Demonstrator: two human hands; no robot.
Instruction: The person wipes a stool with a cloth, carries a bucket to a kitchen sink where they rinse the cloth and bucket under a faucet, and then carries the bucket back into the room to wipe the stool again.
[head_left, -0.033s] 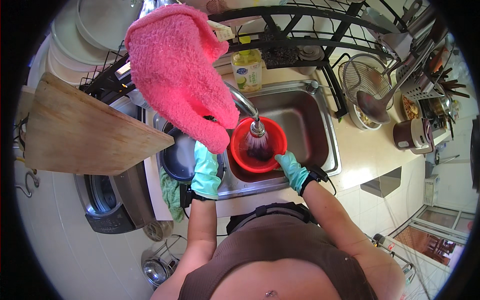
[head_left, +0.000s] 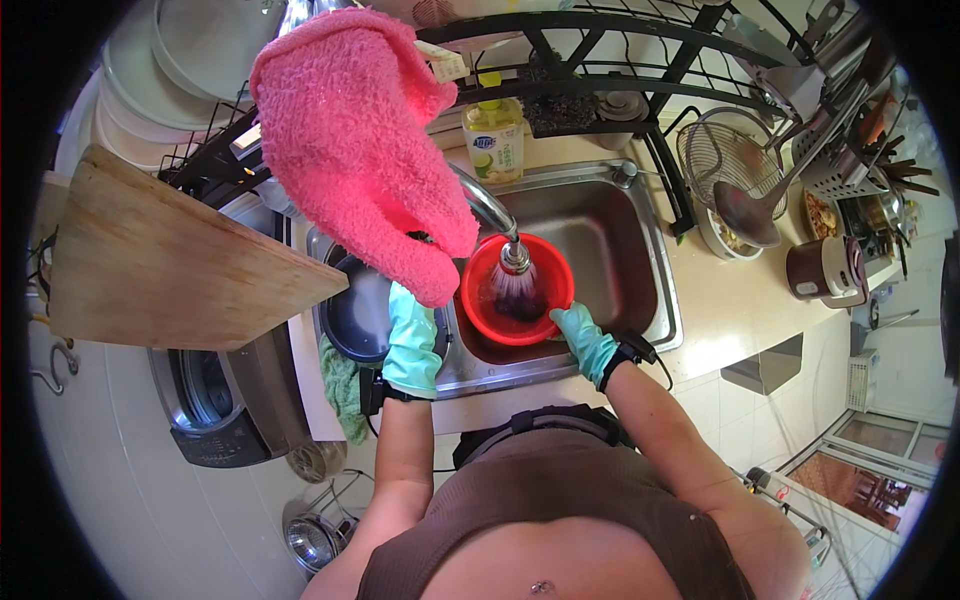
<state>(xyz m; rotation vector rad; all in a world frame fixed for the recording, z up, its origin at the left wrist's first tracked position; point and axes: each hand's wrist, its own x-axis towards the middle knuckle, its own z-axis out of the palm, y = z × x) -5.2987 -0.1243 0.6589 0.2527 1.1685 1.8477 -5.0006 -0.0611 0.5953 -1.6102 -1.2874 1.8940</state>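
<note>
A red plastic bowl (head_left: 487,322) stands in the steel sink (head_left: 612,250) under the curved tap (head_left: 488,208), and water runs into it. My right hand (head_left: 575,330), in a teal rubber glove, grips the bowl's near right rim. My left hand (head_left: 411,340), also gloved, reaches toward the bowl's left side. Its fingers are hidden behind a fluffy pink cloth (head_left: 355,140) that hangs from the rack close to the camera. A dark round pan (head_left: 352,322) lies in the sink just left of that hand.
A wooden cutting board (head_left: 170,262) juts out at the left over a washing machine (head_left: 212,410). White plates (head_left: 140,95) stand in the rack. A yellow-green soap bottle (head_left: 493,140) is behind the sink. A wire strainer (head_left: 728,150), ladle (head_left: 745,215) and brown pot (head_left: 825,270) are at the right.
</note>
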